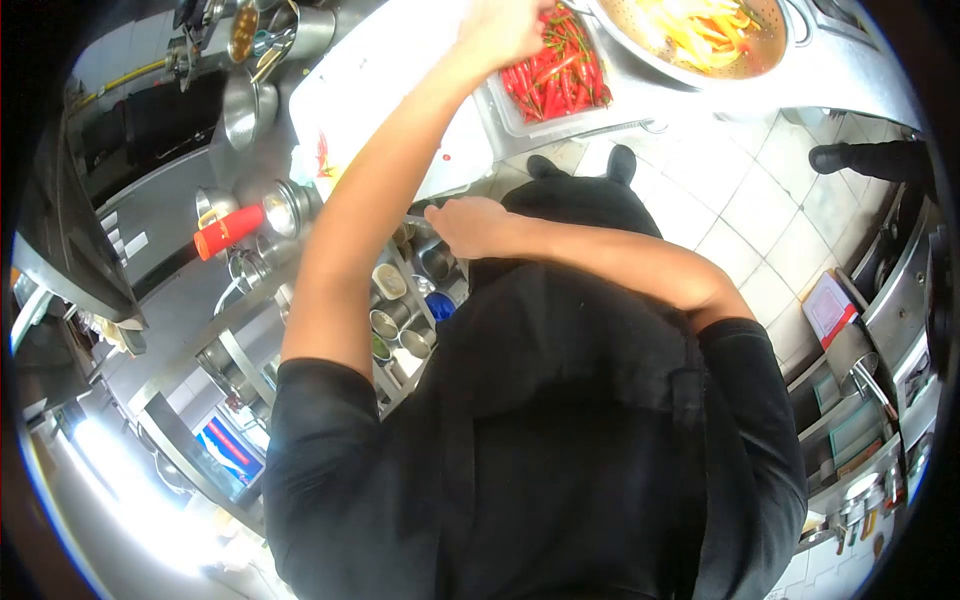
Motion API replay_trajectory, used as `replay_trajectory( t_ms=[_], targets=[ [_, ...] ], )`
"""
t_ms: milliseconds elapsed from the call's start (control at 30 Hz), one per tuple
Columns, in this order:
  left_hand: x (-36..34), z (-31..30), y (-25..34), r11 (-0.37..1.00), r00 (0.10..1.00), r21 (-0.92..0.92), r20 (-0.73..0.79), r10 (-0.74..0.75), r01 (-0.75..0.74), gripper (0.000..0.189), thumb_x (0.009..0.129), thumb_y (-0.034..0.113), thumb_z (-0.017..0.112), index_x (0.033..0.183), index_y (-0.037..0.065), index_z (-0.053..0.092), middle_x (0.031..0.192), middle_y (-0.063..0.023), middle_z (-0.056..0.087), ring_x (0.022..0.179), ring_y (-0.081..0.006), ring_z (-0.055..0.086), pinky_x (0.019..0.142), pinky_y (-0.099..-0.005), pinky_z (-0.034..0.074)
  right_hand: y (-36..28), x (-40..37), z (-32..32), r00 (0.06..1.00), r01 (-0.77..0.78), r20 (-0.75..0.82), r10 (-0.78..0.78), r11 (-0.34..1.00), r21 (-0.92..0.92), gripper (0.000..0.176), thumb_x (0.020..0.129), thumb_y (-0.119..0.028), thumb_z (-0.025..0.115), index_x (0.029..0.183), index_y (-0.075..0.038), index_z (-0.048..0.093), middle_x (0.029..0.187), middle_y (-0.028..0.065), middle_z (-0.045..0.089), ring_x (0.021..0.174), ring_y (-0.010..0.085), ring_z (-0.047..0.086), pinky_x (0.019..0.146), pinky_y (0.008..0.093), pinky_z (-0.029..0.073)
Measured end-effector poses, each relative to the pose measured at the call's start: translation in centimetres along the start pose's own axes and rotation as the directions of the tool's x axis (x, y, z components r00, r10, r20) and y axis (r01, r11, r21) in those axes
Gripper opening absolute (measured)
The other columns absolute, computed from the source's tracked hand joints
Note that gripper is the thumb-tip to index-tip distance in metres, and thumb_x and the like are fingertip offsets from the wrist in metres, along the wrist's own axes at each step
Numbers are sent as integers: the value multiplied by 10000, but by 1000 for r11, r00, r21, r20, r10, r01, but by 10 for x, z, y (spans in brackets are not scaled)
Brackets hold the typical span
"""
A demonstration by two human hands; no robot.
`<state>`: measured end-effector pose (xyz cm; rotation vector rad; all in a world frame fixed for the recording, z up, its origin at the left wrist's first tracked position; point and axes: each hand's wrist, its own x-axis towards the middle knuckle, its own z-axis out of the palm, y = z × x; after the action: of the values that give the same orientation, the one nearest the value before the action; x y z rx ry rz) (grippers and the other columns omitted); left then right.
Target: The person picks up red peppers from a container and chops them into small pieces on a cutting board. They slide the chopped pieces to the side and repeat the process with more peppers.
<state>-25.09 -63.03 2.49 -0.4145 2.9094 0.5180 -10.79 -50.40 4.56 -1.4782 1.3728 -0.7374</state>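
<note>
Red chillies (562, 85) are resting in a clear tub (545, 127) on the desk (850, 80), your left hand (497, 38) reaching to its edge, your right hand (468, 225) curling beside the white board (350, 90), whether either hand's fingers are grasping anything unclear.

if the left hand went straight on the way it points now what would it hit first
Most likely the red chillies in the tray: the left hand is right beside them, perhaps touching; depth is unclear and the picture's top edge crops the view.
</note>
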Motion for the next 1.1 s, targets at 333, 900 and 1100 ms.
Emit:
replay_trajectory(
  t_ms=[333,900,1100],
  targets=[
    [-22,-21,-24,779,958,-566,-237,162,-271,171,844,89,529,982,20,605,1021,-107,598,896,-210,541,809,-325,433,-1,0,-6,998,-3,-57,1,999,-36,295,730,-40,539,1010,51,507,785,236,629,770,397,629,666,466,497],
    [-27,-41,-8,765,766,-50,-15,643,-642,192,734,133,563,889,35,623,838,-165,621,812,-330,604,706,-392,482,-1,-3,-7,1000,-16,-27,14,998,-64,262,747,-65,530,979,58,537,820,227,640,790,382,639,673,457,508],
    [-21,-9,-38,586,588,-59,-131,798,-808,145,687,124,573,788,25,607,699,-164,586,675,-338,594,619,-394,485,-3,-7,-9,999,5,52,0,995,-99,359,705,-8,509,1058,61,496,773,258,621,764,412,623,679,486,493]
  ],
)
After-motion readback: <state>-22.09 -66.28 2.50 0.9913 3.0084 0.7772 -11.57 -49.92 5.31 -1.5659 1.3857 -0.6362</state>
